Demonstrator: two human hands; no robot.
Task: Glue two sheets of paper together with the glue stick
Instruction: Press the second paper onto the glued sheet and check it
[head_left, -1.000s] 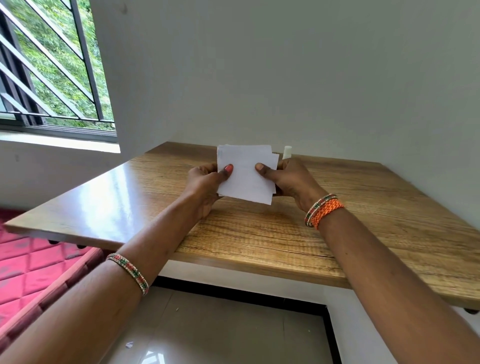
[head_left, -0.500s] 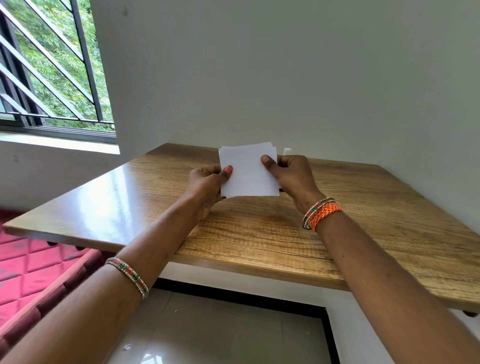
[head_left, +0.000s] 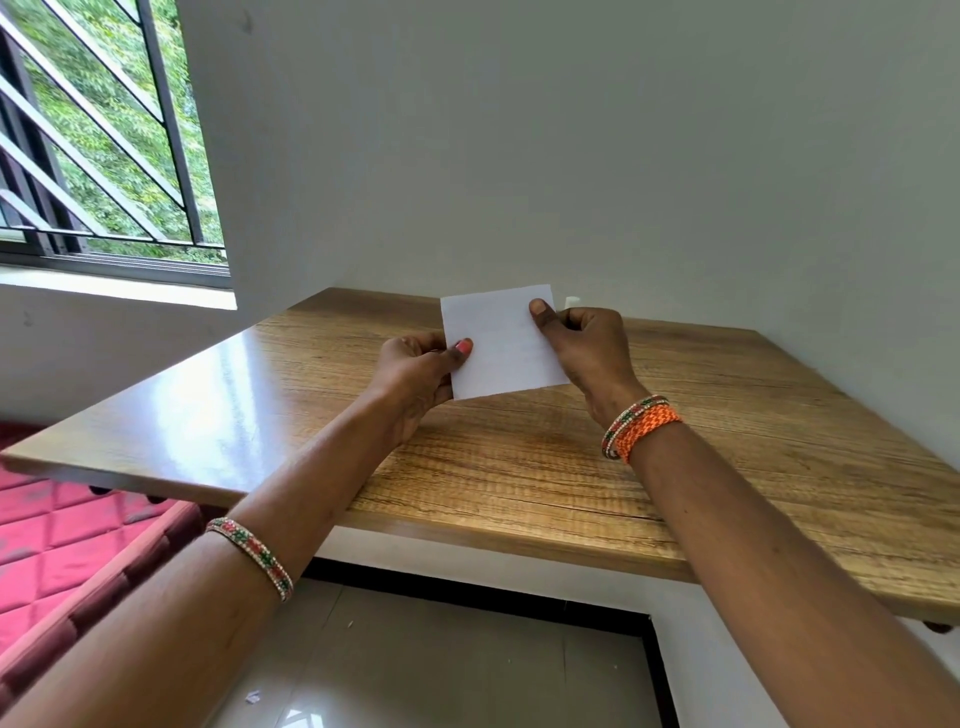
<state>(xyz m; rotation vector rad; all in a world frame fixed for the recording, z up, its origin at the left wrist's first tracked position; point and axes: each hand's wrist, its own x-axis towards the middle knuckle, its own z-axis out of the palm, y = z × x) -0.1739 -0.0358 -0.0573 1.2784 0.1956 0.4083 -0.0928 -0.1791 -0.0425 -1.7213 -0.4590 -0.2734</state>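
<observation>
Small white paper sheets (head_left: 501, 343), lined up so they look like one square, are held upright above the wooden table (head_left: 519, 457). My left hand (head_left: 415, 371) pinches their lower left edge with the thumb on the front. My right hand (head_left: 587, 345) pinches the upper right edge. Just behind my right hand, the white tip of the glue stick (head_left: 571, 301) shows on the table near the wall; the rest of it is hidden.
A grey wall stands right behind the table. A barred window (head_left: 104, 145) is at the upper left. A red quilted mattress (head_left: 62, 545) lies below the table's left edge, and the floor is tiled.
The sheets, offset and tilted a second ago, have been squared up into one aligned stack and raised slightly. My right thumb has slid up toward the top right corner.
</observation>
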